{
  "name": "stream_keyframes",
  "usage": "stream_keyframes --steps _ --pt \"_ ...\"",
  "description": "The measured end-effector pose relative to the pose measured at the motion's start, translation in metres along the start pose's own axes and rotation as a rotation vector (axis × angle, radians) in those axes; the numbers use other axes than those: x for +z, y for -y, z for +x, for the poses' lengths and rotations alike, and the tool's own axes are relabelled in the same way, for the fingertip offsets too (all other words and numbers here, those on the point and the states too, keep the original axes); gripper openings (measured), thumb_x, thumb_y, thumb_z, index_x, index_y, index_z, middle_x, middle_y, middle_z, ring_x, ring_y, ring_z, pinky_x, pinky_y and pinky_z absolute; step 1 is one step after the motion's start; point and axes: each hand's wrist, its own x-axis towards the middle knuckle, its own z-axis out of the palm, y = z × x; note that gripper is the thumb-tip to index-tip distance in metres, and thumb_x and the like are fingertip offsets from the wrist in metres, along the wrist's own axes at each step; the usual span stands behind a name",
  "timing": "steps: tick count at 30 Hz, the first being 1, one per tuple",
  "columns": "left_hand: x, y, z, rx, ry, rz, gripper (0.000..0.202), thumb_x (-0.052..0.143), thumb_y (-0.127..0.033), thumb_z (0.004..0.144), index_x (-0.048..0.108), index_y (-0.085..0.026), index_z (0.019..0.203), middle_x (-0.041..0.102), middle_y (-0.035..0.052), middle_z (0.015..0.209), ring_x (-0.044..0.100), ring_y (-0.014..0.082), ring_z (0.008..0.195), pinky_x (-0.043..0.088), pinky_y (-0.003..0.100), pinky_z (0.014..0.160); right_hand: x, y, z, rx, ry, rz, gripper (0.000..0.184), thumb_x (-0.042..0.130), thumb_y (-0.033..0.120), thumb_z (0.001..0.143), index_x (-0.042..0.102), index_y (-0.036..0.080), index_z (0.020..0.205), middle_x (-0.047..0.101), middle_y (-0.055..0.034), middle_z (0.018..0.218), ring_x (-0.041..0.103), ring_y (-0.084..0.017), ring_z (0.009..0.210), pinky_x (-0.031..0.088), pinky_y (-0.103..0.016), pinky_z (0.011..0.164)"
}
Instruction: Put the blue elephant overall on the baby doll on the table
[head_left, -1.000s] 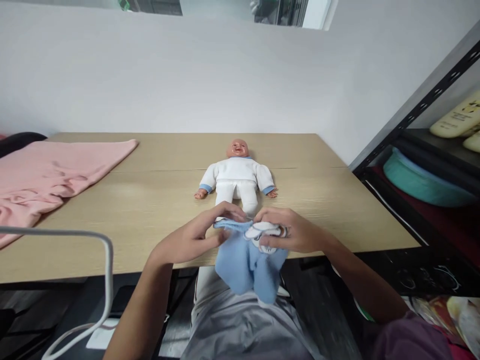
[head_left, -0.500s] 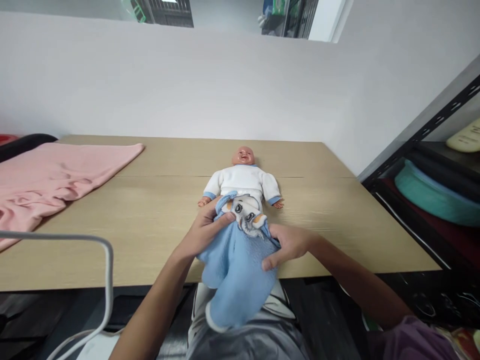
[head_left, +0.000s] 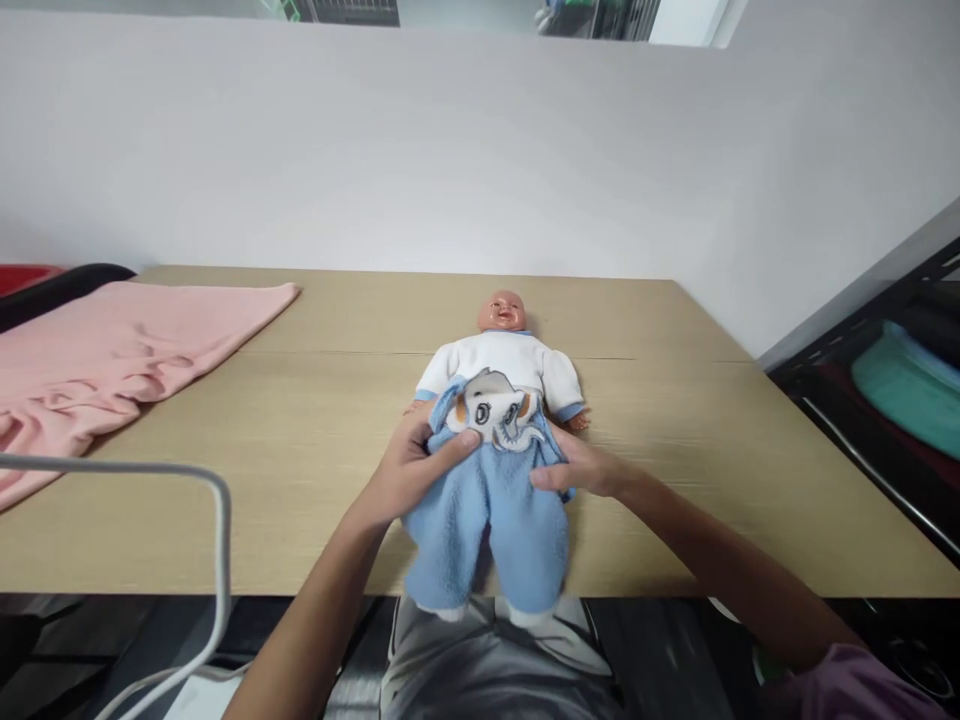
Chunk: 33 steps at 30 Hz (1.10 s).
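A baby doll [head_left: 501, 350] in a white top with blue cuffs lies on its back on the wooden table [head_left: 300, 450], head toward the wall. Over its lower body lies a pair of light blue fleece dungarees [head_left: 487, 500] with an elephant picture on the bib. My left hand [head_left: 420, 460] grips the left side of the garment at waist height, thumb pressed on the front. My right hand [head_left: 581, 465] pinches the right side at the same height. The legs of the garment reach past the table's near edge.
A pink cloth [head_left: 112, 350] lies crumpled at the table's left end. A white cable [head_left: 214, 530] loops in front of the table at the left. A black metal shelf with a teal object [head_left: 911, 385] stands at the right. A white wall runs behind.
Both hands carried the blue garment from near the table's front edge forward onto the doll, and its bib is now spread over the doll's belly with the legs hanging straight.
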Motion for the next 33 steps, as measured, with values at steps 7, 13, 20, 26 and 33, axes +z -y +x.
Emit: stream_keyframes --steps 7,13,20,26,33 --pt "0.002 -0.018 0.005 0.11 0.138 0.142 0.032 0.081 -0.05 0.102 0.083 -0.019 0.109 0.08 0.0043 0.098 0.069 0.0206 0.09 0.056 0.032 0.086 0.018 0.027 0.009 0.071 0.064 -0.331 0.068 0.1 0.049 0.084 0.076 0.017 0.139 0.079 -0.012 0.139 0.07 -0.039 0.137 0.05 -0.055 0.128" --pt "-0.025 -0.01 -0.003 0.045 0.42 0.159 0.05 0.095 -0.046 0.088 0.081 -0.022 0.13 0.083 0.0097 0.128 0.075 0.0316 0.122 0.061 0.043 0.111 0.022 0.025 0.005 -0.069 -0.143 -0.22 0.061 0.088 0.066 0.092 0.08 0.019 0.131 0.083 -0.0089 0.129 0.075 -0.031 0.128 0.056 -0.048 0.121" --pt "-0.012 0.007 0.001 0.002 0.27 -0.014 0.05 0.074 -0.054 0.106 0.072 -0.023 0.145 0.075 0.0137 0.15 0.067 0.0339 0.144 0.052 0.047 0.128 0.007 0.041 0.004 0.118 0.145 -0.39 0.069 0.085 0.067 0.095 0.077 0.021 0.146 0.081 -0.0103 0.141 0.074 -0.033 0.134 0.056 -0.047 0.121" --pt "-0.005 0.001 0.0 -0.114 0.354 -0.062 0.05 0.07 -0.064 0.107 0.076 -0.02 0.13 0.082 0.0103 0.122 0.076 0.0287 0.114 0.065 0.038 0.104 0.007 0.048 0.002 0.113 0.198 -0.298 0.081 0.103 0.051 0.079 0.075 0.024 0.15 0.081 -0.0082 0.141 0.074 -0.032 0.136 0.053 -0.042 0.125" --pt "-0.016 0.014 -0.021 -0.193 0.658 -0.354 0.06 0.1 -0.059 0.08 0.079 -0.021 0.121 0.082 0.006 0.098 0.077 0.0234 0.086 0.066 0.033 0.079 0.003 0.024 0.004 -0.038 0.222 -0.023 0.07 0.092 0.062 0.09 0.078 0.018 0.142 0.083 -0.0113 0.135 0.078 -0.025 0.122 0.057 -0.04 0.118"
